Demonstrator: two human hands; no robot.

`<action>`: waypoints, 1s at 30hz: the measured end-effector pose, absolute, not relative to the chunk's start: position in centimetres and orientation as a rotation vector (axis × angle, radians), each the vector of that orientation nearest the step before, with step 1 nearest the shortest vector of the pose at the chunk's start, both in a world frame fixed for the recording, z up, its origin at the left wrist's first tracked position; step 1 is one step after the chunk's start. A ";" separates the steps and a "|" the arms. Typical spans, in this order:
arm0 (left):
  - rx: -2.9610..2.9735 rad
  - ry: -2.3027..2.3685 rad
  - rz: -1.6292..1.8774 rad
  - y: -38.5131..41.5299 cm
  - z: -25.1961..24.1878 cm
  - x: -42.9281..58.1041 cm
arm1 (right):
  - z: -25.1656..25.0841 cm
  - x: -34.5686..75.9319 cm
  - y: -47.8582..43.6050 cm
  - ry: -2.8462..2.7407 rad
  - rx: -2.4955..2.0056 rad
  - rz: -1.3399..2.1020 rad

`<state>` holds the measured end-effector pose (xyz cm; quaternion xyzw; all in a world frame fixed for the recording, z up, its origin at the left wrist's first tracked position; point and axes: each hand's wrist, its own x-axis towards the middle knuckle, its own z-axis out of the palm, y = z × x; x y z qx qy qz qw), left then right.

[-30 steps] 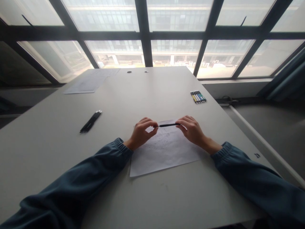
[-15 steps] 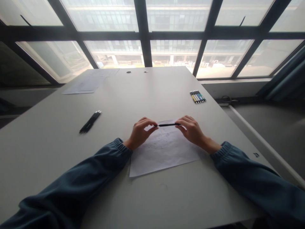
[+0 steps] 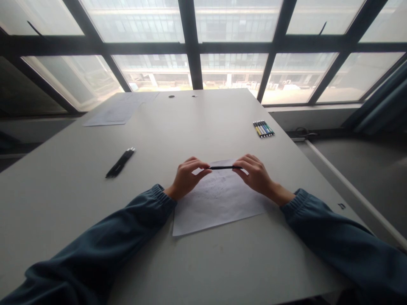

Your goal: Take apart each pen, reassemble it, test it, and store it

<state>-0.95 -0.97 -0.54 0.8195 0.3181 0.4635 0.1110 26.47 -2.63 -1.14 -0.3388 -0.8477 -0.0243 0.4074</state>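
Observation:
A slim black pen [image 3: 221,167] is held level in the air between my two hands. Its left end is pinched by the thumb and forefinger of my left hand [image 3: 188,177]. The fingers of my right hand [image 3: 254,171] close on the other end, hiding its tip. Below both hands lies a white sheet of paper [image 3: 219,209] with faint dark marks on its upper half, partly covered by my hands.
Several black pens [image 3: 121,163] lie side by side at the left. A row of pens with coloured labels [image 3: 263,128] is at the right edge. More papers [image 3: 110,110] rest at the far left of the white table [image 3: 193,131], and windows stand behind it. A small dark piece [image 3: 341,206] sits near the right edge.
My right hand has shifted slightly left, bringing the pen's black barrel up against my left fingertips. The thin part that showed between them is now covered.

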 end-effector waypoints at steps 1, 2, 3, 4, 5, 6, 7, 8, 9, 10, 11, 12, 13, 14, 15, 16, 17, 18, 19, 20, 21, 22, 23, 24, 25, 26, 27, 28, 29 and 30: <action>2.405 0.937 1.360 -1.0 -0.6 -1.0 | -1.1 26.5 -2.6 -2.137 -0.849 -0.061; 2.401 0.941 1.361 -1.0 -0.6 -1.0 | -1.1 26.5 -2.6 -2.135 -0.844 -0.060; 2.397 0.946 1.360 -1.0 -0.6 -1.0 | -1.1 26.5 -2.7 -2.132 -0.839 -0.059; 2.394 0.952 1.359 -1.0 -0.5 -1.0 | -1.1 26.4 -2.7 -2.130 -0.836 -0.056; 2.392 0.956 1.356 -1.0 -0.5 -1.0 | -1.1 26.4 -2.7 -2.129 -0.836 -0.052; 2.390 0.959 1.352 -1.1 -0.5 -1.0 | -1.1 26.4 -2.7 -2.131 -0.838 -0.045; 2.388 0.960 1.349 -1.1 -0.5 -0.9 | -1.0 26.4 -2.7 -2.134 -0.843 -0.039; 2.386 0.960 1.346 -1.1 -0.4 -0.9 | -1.0 26.3 -2.7 -2.140 -0.849 -0.032; 2.385 0.958 1.344 -1.2 -0.4 -0.9 | -1.0 26.3 -2.7 -2.146 -0.854 -0.027; 2.383 0.955 1.345 -1.2 -0.4 -0.9 | -1.0 26.3 -2.7 -2.151 -0.859 -0.023; 2.381 0.953 1.346 -1.2 -0.3 -0.9 | -1.0 26.3 -2.7 -2.155 -0.861 -0.021; 2.379 0.952 1.349 -1.2 -0.3 -0.9 | -1.0 26.2 -2.8 -2.159 -0.861 -0.020; 2.377 0.952 1.352 -1.2 -0.3 -0.8 | -1.0 26.2 -2.8 -2.162 -0.859 -0.020; 2.376 0.950 1.354 -1.2 -0.3 -0.8 | -1.0 26.2 -2.8 -2.164 -0.857 -0.020; 2.377 0.947 1.355 -1.2 -0.3 -0.8 | -1.0 26.2 -2.8 -2.165 -0.853 -0.021; 2.377 0.941 1.356 -1.2 -0.3 -0.8 | -1.1 26.2 -2.8 -2.167 -0.851 -0.020; 2.376 0.935 1.357 -1.1 -0.3 -0.8 | -1.1 26.2 -2.8 -2.170 -0.849 -0.019; 2.374 0.930 1.359 -1.1 -0.3 -0.9 | -1.1 26.2 -2.8 -2.172 -0.848 -0.018; 2.372 0.927 1.361 -1.1 -0.3 -0.9 | -1.1 26.2 -2.8 -2.175 -0.846 -0.020; 2.371 0.926 1.362 -1.1 -0.3 -0.9 | -1.1 26.2 -2.8 -2.180 -0.844 -0.023; 2.371 0.927 1.363 -1.1 -0.3 -0.9 | -1.1 26.2 -2.8 -2.186 -0.842 -0.028; 2.371 0.927 1.362 -1.1 -0.3 -0.9 | -1.1 26.2 -2.8 -2.191 -0.840 -0.033; 2.370 0.926 1.362 -1.2 -0.3 -0.8 | -1.1 26.2 -2.8 -2.198 -0.839 -0.037; 2.369 0.926 1.363 -1.2 -0.2 -0.8 | -1.0 26.2 -2.8 -2.206 -0.841 -0.040; 2.368 0.925 1.364 -1.2 -0.2 -0.8 | -1.1 26.2 -2.8 -2.215 -0.845 -0.041; 2.366 0.926 1.364 -1.3 -0.2 -0.8 | -1.1 26.3 -2.8 -2.223 -0.847 -0.042; 2.364 0.928 1.363 -1.3 -0.2 -0.8 | -1.1 26.3 -2.8 -2.231 -0.848 -0.042; 2.364 0.930 1.361 -1.3 -0.1 -0.8 | -1.1 26.3 -2.8 -2.238 -0.849 -0.040; 2.364 0.929 1.358 -1.3 -0.1 -0.8 | -1.1 26.3 -2.8 -2.244 -0.849 -0.036; 2.363 0.927 1.355 -1.3 -0.1 -0.8 | -1.1 26.3 -2.8 -2.248 -0.849 -0.033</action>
